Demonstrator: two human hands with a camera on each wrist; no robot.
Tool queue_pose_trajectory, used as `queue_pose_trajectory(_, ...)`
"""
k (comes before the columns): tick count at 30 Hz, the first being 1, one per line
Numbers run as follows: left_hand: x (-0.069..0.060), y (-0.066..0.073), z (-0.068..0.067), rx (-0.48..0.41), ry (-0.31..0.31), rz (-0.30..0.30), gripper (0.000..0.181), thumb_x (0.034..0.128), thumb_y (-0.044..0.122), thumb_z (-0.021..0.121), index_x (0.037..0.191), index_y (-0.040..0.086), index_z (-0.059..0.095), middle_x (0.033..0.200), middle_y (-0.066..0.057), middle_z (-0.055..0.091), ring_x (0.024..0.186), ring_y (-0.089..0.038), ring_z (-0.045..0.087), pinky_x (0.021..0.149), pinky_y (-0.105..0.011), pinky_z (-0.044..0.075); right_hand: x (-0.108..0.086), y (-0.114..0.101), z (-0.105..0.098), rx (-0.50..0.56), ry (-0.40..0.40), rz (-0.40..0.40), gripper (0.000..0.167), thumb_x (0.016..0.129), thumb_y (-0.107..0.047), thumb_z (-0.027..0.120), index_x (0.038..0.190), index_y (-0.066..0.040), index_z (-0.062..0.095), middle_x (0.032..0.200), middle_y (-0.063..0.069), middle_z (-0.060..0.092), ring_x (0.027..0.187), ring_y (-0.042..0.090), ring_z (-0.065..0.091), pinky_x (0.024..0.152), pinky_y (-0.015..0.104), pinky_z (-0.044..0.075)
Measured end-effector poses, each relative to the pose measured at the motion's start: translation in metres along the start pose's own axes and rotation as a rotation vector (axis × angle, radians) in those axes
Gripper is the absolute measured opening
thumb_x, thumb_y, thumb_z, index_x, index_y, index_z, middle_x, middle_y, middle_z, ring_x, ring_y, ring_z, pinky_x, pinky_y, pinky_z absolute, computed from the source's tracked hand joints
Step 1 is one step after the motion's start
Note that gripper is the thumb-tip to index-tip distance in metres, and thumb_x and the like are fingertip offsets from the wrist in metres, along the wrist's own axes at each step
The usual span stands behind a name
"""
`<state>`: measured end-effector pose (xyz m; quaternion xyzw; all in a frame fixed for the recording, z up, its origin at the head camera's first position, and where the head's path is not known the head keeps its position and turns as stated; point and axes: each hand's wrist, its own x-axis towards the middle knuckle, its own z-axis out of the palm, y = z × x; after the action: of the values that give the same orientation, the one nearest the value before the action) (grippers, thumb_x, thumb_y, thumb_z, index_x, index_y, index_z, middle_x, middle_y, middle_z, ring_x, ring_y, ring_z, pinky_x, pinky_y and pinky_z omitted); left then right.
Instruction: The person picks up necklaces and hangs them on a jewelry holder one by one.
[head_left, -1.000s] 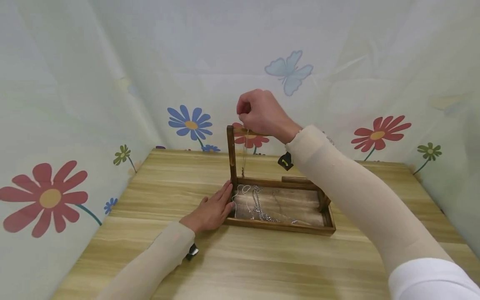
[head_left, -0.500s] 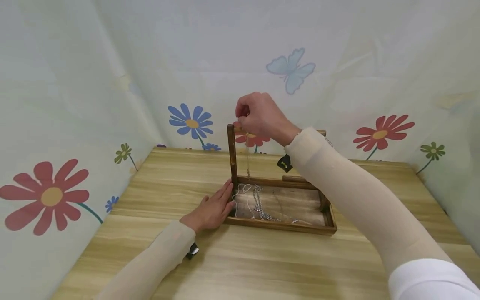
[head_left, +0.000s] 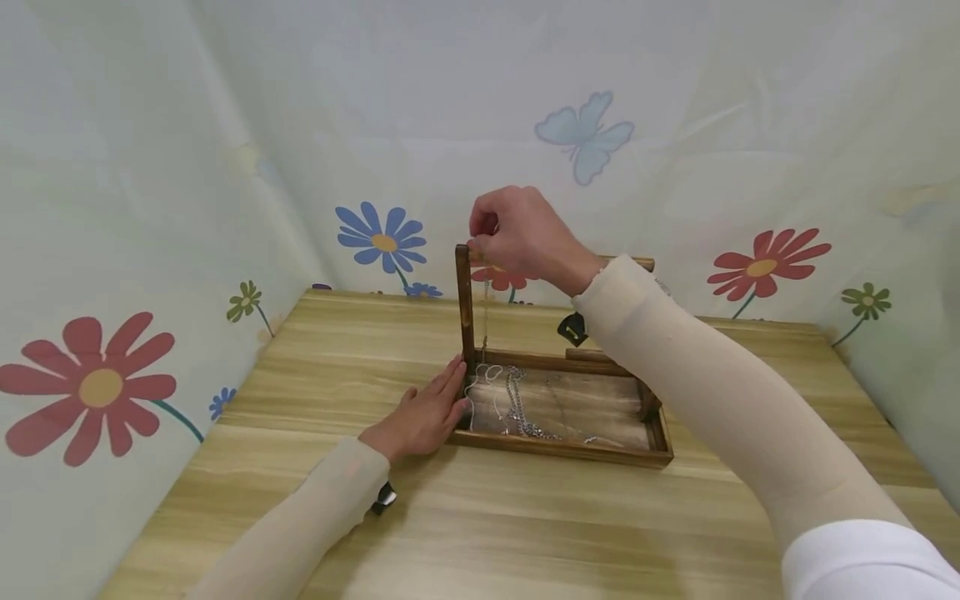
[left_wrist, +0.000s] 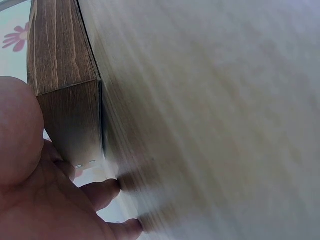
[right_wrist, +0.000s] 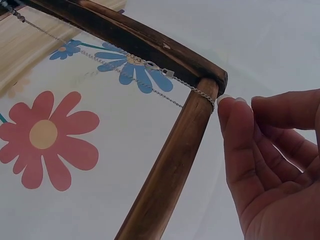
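A thin silver chain necklace is looped over the dark wooden top bar of a stand, close to its left post. My right hand is at that corner. In the right wrist view, its bent fingertips are beside the loop, with no chain visible between them and the thumb; contact is unclear. My left hand rests with straight fingers against the left end of the stand's tray. Several silver chains lie inside the tray, mostly toward its left side.
The stand is on a wood-grain table. A short wooden piece is at the tray's back edge. Behind the table hangs a pale flowered curtain. My right forearm covers part of the stand's right side.
The hanging necklace has shifted slightly left along the bar, toward the post. My right hand has moved slightly left with it. The left hand stays against the tray.
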<state>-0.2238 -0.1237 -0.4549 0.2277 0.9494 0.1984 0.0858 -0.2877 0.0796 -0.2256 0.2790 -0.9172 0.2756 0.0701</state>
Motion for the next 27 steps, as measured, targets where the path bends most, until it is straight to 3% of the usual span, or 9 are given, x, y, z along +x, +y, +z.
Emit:
queue_pose_trajectory(5, 0.0, 0.001, -0.002, 0.029, -0.025, -0.008, 0.066, 0.1142, 0.036, 0.033, 0.168, 0.007, 0.01, 0.178, -0.005, 0.001, 0.16, -0.034, 0.027, 0.117, -0.078, 0.027, -0.006, -0.002, 0.001, -0.003, -0.021, 0.006, 0.013, 0.101, -0.014, 0.063, 0.1, -0.008, 0.075, 0.093, 0.006, 0.076, 0.085, 0.019, 0.067, 0.082, 0.037, 0.055)
queue_pose_trajectory(12, 0.006, -0.017, 0.013, 0.018, 0.042, 0.052, 0.068, 0.1138, 0.046, 0.025, 0.169, 0.011, 0.008, 0.179, -0.002, 0.0, 0.158, -0.036, 0.031, 0.109, -0.081, 0.031, -0.021, 0.002, 0.005, 0.038, -0.024, -0.018, 0.018, 0.101, -0.011, 0.058, 0.099, -0.009, 0.076, 0.091, 0.005, 0.078, 0.073, 0.015, 0.074, 0.077, 0.033, 0.056)
queue_pose_trajectory(17, 0.005, -0.011, 0.006, 0.028, 0.018, 0.024, 0.066, 0.1143, 0.039, 0.03, 0.168, 0.008, 0.01, 0.179, -0.005, 0.002, 0.159, -0.035, 0.03, 0.112, -0.079, 0.031, -0.034, 0.008, 0.005, -0.005, -0.003, -0.074, 0.016, 0.099, -0.01, 0.06, 0.095, -0.008, 0.076, 0.087, 0.005, 0.077, 0.075, 0.015, 0.071, 0.073, 0.033, 0.054)
queue_pose_trajectory(19, 0.001, -0.001, -0.002, 0.03, -0.002, 0.002, 0.065, 0.1141, 0.034, 0.035, 0.168, 0.005, 0.011, 0.178, -0.007, 0.004, 0.159, -0.036, 0.029, 0.115, -0.079, 0.028, -0.038, 0.011, 0.005, -0.026, -0.002, -0.083, 0.014, 0.099, -0.01, 0.062, 0.094, -0.008, 0.076, 0.085, 0.005, 0.076, 0.076, 0.017, 0.069, 0.074, 0.034, 0.053)
queue_pose_trajectory(27, 0.003, -0.006, 0.004, 0.035, 0.017, 0.023, 0.066, 0.1144, 0.037, 0.032, 0.168, 0.006, 0.011, 0.178, -0.006, 0.004, 0.159, -0.035, 0.03, 0.113, -0.081, 0.029, -0.065, 0.02, 0.01, -0.066, -0.006, -0.148, 0.015, 0.098, -0.009, 0.065, 0.097, -0.01, 0.08, 0.091, 0.004, 0.078, 0.077, 0.016, 0.069, 0.076, 0.036, 0.058)
